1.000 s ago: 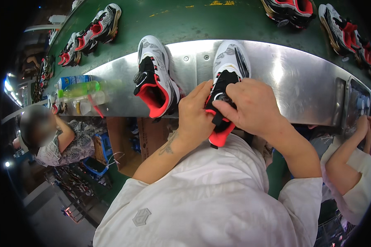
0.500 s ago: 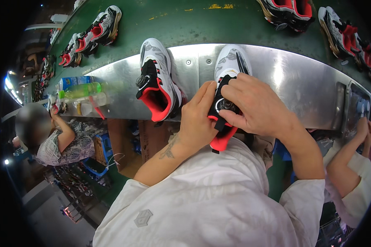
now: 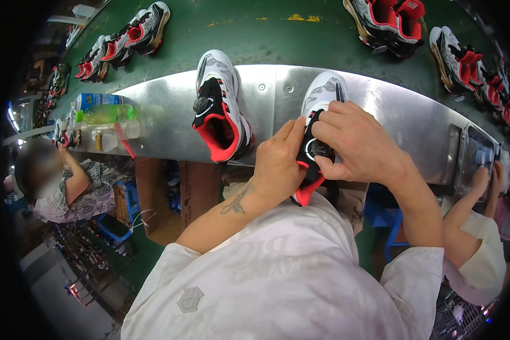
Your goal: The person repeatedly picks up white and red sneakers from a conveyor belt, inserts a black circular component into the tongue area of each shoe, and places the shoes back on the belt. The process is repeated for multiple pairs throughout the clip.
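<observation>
A white sneaker (image 3: 326, 92) with grey pattern, black tongue and red lining stands in front of me, toe pointing away, its heel toward my shirt. My left hand (image 3: 277, 161) is closed along its left side, by the collar. Curled over the top from the other side is my right hand (image 3: 364, 144), thumb and fingers closed around the round black dial (image 3: 321, 148) on the tongue. My fingers partly hide the dial and the upper. A matching sneaker (image 3: 220, 73) sits untouched to the left, its own dial showing.
Both sneakers rest on a curved metal ledge (image 3: 170, 110) along a green belt (image 3: 255, 34). More sneakers (image 3: 386, 25) stand on the belt at both sides. A green bottle (image 3: 105, 114) and blue can (image 3: 96, 101) lie left. A co-worker sits at each side.
The view has shifted slightly, so the sneakers and belt appear displaced. Both hands stay on the same sneaker, my right fingers still at its dial.
</observation>
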The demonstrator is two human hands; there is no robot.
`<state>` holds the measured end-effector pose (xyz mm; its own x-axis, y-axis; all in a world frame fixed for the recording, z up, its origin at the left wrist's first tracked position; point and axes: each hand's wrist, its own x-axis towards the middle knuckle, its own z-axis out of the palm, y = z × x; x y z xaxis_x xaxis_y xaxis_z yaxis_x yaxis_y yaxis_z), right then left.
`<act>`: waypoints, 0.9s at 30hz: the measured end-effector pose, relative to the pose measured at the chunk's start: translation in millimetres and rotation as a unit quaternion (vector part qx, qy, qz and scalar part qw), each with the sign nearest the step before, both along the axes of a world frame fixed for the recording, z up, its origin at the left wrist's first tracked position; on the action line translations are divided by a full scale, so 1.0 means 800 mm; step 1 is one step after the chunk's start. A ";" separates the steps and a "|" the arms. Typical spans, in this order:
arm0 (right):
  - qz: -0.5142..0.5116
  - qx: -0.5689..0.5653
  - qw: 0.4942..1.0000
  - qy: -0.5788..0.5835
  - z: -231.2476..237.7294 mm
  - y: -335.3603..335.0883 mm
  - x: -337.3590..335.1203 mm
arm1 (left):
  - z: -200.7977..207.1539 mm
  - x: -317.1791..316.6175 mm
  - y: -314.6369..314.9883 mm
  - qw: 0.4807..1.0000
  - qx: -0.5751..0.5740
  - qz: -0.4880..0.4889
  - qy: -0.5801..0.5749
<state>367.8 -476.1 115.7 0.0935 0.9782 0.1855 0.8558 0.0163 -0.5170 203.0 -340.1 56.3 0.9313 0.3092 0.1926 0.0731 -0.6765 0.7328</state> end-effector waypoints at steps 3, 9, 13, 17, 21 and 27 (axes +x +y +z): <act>0.001 -0.012 0.999 -0.030 -0.005 0.001 0.004 | -0.005 0.000 0.003 1.000 0.010 0.001 0.000; -0.179 -0.173 0.968 -0.016 -0.008 -0.004 -0.045 | -0.006 0.000 0.008 1.000 0.001 -0.006 0.000; -0.147 -0.015 0.989 -0.030 -0.015 -0.014 -0.040 | -0.001 0.000 0.008 1.000 -0.011 -0.009 0.000; -0.094 -0.022 0.995 0.031 -0.007 -0.017 -0.027 | -0.002 -0.001 0.006 1.000 -0.010 -0.008 0.003; -0.152 -0.022 0.988 0.005 -0.018 -0.009 -0.037 | -0.006 -0.002 0.007 1.000 0.003 -0.010 -0.003; -0.351 0.018 0.935 0.058 -0.038 0.001 -0.082 | -0.004 -0.002 0.004 1.000 -0.006 -0.012 0.007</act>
<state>302.4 -475.3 85.3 0.7308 0.6621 0.1659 0.6006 -0.5082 -0.6173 201.8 -336.6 53.2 0.9409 0.2893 0.1764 0.0668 -0.6687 0.7406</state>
